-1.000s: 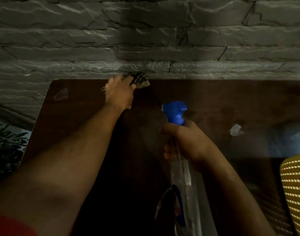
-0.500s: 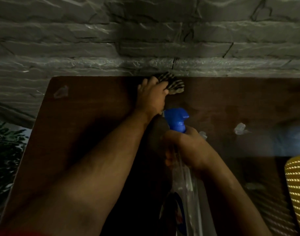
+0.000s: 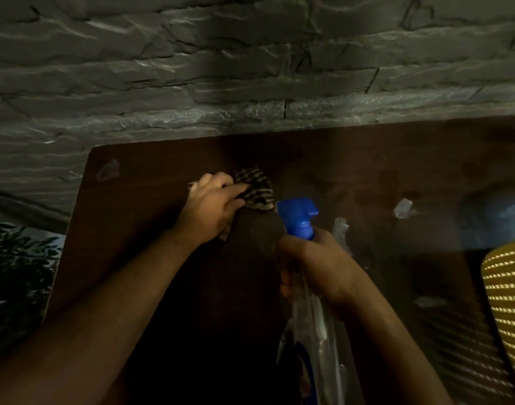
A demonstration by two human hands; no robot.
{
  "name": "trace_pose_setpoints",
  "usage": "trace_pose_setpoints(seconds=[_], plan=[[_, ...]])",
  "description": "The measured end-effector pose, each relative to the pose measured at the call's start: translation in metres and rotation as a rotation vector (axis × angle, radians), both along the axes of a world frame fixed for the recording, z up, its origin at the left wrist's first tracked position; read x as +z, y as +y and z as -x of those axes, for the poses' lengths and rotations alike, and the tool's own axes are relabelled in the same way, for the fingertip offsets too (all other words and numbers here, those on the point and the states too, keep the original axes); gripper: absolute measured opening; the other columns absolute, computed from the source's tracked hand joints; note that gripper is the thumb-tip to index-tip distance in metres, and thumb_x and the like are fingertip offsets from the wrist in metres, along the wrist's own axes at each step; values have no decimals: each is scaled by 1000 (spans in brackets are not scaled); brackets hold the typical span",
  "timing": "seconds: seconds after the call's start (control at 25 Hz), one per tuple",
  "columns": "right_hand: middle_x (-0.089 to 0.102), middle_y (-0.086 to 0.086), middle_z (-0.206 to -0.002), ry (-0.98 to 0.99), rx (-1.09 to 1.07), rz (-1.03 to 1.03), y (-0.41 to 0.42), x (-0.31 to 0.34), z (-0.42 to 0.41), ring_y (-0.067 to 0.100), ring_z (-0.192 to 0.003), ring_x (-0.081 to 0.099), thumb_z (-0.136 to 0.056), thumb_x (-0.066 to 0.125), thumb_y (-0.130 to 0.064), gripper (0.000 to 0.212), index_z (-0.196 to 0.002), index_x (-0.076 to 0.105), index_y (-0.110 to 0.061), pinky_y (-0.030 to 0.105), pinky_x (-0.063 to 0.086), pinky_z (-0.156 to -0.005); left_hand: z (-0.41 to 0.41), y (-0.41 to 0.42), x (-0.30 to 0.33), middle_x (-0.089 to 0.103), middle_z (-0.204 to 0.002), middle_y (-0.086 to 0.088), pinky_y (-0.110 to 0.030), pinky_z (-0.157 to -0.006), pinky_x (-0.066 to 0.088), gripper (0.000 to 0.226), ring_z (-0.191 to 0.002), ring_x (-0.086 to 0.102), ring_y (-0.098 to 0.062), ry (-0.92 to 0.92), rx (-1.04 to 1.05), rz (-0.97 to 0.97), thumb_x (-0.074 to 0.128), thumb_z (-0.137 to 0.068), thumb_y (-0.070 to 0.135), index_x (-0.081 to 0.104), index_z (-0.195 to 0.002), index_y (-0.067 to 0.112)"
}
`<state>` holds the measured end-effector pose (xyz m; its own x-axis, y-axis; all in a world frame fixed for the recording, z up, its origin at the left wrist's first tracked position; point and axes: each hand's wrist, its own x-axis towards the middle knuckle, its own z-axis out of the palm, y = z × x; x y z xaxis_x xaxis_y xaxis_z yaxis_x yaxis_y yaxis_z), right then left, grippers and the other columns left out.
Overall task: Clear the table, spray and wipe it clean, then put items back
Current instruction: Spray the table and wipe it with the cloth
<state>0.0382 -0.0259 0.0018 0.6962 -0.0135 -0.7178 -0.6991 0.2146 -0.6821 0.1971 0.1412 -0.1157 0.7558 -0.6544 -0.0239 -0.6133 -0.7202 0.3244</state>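
Observation:
A dark brown glossy table stands against a grey stone wall. My left hand presses a striped cloth onto the tabletop near its middle, fingers spread over the cloth. My right hand grips the neck of a clear spray bottle with a blue trigger head, held upright just right of the cloth. The bottle's lower part runs down to the bottom edge of the frame.
The stone wall runs right behind the table's far edge. A leafy plant stands off the table's left edge. A yellow woven chair back sits at the right edge. Light reflections show on the tabletop.
My left hand has slid the cloth from the far edge to the right and then back toward me. The right hand with the bottle has stayed nearly still.

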Motion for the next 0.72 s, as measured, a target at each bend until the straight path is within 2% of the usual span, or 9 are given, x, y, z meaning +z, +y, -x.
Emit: trace_pose_setpoints(seconds=[0.12, 0.16, 0.24, 0.36, 0.44, 0.52, 0.56, 0.64, 0.72], plan=[[53, 15, -71, 12, -6, 11, 5, 0, 5, 23, -56, 53, -86, 61, -13, 25, -108, 51, -7, 31, 51, -52, -49, -35, 0, 47, -131, -5, -39, -96, 30, 39, -118, 40, -27, 30, 288, -16, 45, -97, 37, 51, -134, 28], [53, 13, -70, 7, -17, 15, 7, -2, 7, 22, -56, 52, -85, 61, -12, 23, -106, 52, -8, 31, 51, -52, -55, -58, 5, 46, -133, -5, -40, -99, 29, 39, -121, 38, -27, 65, 317, -24, 44, -98, 37, 50, -135, 29], [53, 12, -67, 6, -27, 22, 11, -5, 7, 21, -55, 52, -85, 61, -11, 20, -103, 52, -8, 30, 52, -51, -37, -77, 8, 46, -131, -4, -39, -98, 28, 39, -119, 39, -26, 72, 230, -30, 46, -97, 37, 50, -135, 30], [52, 15, -69, 47, -19, 8, 15, -2, 15, 23, -55, 51, -86, 61, -11, 24, -107, 52, -4, 29, 49, -47, 14, -15, -4, 50, -121, -1, -37, -91, 31, 37, -109, 42, -22, -1, -6, 11, 49, -95, 37, 55, -131, 30], [53, 15, -70, 65, -17, -19, 17, 0, 24, 23, -54, 52, -85, 62, -12, 27, -109, 51, -5, 28, 50, -47, -10, 6, -4, 50, -124, -2, -37, -93, 31, 37, -111, 42, -23, -27, 62, 5, 49, -96, 37, 55, -131, 28], [54, 13, -71, 57, -18, -39, 19, 3, 26, 21, -55, 53, -85, 63, -13, 28, -110, 51, -7, 28, 51, -48, -53, -18, 2, 47, -132, -5, -40, -99, 30, 39, -118, 40, -26, 24, 270, -42, 45, -97, 38, 51, -135, 27], [53, 15, -72, 41, -38, -26, 20, 2, 27, 22, -55, 52, -85, 62, -12, 26, -108, 51, -5, 27, 50, -47, -61, -38, 8, 46, -134, -6, -41, -100, 30, 40, -120, 39, -28, 53, 301, -47, 45, -98, 38, 50, -135, 27], [49, 18, -74, 24, -82, 2, 20, 3, 28, 23, -54, 49, -86, 60, -8, 19, -102, 51, -4, 26, 48, -43, -33, -63, 11, 46, -131, -4, -39, -98, 29, 39, -117, 40, -26, 72, 210, -73, 45, -97, 38, 50, -135, 29], [50, 19, -74, 34, -84, 16, 21, 7, 31, 23, -53, 48, -87, 58, -8, 18, -103, 52, -2, 25, 46, -42, 27, -37, 4, 46, -123, 1, -36, -93, 29, 38, -110, 40, -20, 60, -16, -61, 47, -96, 38, 52, -133, 33]])
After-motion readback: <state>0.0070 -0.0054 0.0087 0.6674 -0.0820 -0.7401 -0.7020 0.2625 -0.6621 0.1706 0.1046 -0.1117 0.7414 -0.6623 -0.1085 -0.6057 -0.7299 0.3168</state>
